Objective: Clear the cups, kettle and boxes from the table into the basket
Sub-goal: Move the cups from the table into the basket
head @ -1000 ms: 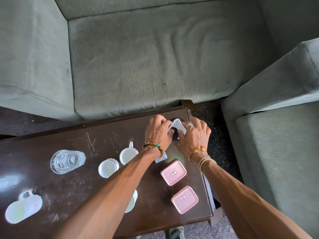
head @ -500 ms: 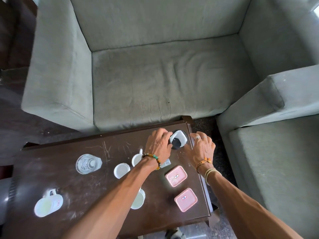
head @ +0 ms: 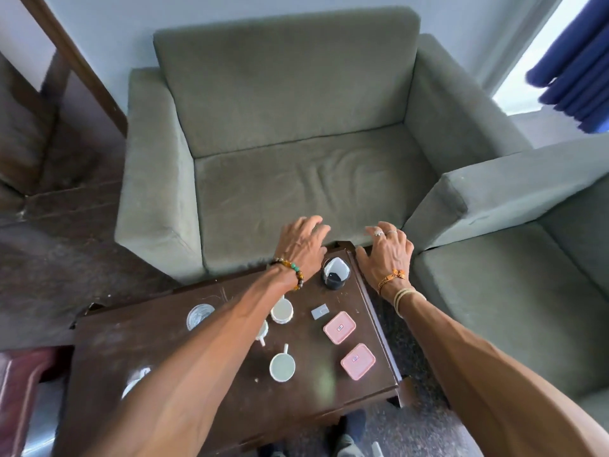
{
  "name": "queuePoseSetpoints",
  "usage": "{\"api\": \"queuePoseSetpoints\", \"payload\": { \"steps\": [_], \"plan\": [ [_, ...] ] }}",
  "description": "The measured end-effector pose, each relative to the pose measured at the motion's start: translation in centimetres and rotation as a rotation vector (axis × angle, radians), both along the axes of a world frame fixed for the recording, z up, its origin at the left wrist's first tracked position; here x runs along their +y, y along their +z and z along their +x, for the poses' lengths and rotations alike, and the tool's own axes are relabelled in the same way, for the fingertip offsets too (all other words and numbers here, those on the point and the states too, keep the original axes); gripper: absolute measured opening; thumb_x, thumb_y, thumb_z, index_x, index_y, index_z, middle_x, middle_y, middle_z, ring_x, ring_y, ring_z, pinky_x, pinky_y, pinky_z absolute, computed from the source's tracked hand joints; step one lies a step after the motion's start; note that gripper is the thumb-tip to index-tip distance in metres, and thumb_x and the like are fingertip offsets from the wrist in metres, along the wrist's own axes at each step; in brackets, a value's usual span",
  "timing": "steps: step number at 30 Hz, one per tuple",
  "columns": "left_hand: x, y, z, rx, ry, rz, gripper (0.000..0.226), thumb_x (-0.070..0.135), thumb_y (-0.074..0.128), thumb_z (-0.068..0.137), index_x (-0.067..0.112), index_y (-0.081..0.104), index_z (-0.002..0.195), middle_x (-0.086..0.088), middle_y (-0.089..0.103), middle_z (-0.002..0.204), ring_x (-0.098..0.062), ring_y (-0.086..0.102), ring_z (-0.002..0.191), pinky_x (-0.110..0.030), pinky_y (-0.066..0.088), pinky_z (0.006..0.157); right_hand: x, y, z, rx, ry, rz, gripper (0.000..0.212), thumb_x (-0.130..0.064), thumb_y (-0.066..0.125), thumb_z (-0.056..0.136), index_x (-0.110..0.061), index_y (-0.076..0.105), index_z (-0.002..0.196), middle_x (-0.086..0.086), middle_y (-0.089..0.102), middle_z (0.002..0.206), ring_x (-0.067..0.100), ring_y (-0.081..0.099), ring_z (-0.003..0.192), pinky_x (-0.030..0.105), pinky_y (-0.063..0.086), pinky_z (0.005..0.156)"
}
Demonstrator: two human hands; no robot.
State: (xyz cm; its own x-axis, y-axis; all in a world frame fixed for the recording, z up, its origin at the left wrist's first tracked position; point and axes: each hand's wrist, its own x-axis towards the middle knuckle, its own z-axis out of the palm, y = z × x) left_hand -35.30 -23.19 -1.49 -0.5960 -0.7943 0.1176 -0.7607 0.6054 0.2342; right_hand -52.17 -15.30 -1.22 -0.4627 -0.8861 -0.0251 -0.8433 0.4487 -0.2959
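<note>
The kettle (head: 335, 274) stands on the table's (head: 131, 341) far right corner. Left hand (head: 301, 244) and right hand (head: 387, 255) hover over the table's far edge, fingers spread and empty. The kettle is likely rigid, smooth and heavy if full, so grip its body from both sides.

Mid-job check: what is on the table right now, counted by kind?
White cups: 4 (two partly hidden)
Clear glass: 1
Pink boxes: 2
Kettle: 1
Grey packet: 1
Total: 9
</note>
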Motion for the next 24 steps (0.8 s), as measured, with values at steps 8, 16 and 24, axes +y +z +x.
{"api": "queuePoseSetpoints", "payload": {
  "steps": [8,16,24],
  "plan": [
    [0.9,8.3,2.3,0.031,-0.111,-0.215,0.044,0.028,0.075,0.073,0.020,0.065,0.116,-0.003,0.057,0.132,-0.025,0.053,0.119,-0.041,0.039,0.096,4.0,8.4,2.6,0.067,-0.001,-0.130,0.049,-0.031,0.065,0.085,-0.017,0.057,0.132,0.008,0.044,0.142,0.031,0.037,0.132,0.043,0.025,0.109],
    [3.6,14.9,3.3,0.019,-0.132,-0.313,0.044,0.029,0.069,0.081,0.019,0.062,0.124,-0.004,0.051,0.140,-0.025,0.047,0.126,-0.040,0.033,0.101,6.7,14.6,3.7,0.168,0.072,-0.277,0.062,-0.038,0.066,0.083,-0.015,0.050,0.139,0.009,0.044,0.144,0.031,0.038,0.132,0.043,0.026,0.109],
    [9.4,14.4,5.7,-0.099,-0.025,-0.244,0.053,0.036,0.061,0.088,0.021,0.050,0.138,-0.005,0.025,0.159,-0.029,0.024,0.144,-0.047,0.019,0.114,12.1,13.3,3.6,0.222,0.109,-0.240,0.096,-0.051,0.065,0.083,-0.015,0.014,0.156,0.012,0.019,0.161,0.033,0.023,0.144,0.048,0.022,0.112]
  ]
}}
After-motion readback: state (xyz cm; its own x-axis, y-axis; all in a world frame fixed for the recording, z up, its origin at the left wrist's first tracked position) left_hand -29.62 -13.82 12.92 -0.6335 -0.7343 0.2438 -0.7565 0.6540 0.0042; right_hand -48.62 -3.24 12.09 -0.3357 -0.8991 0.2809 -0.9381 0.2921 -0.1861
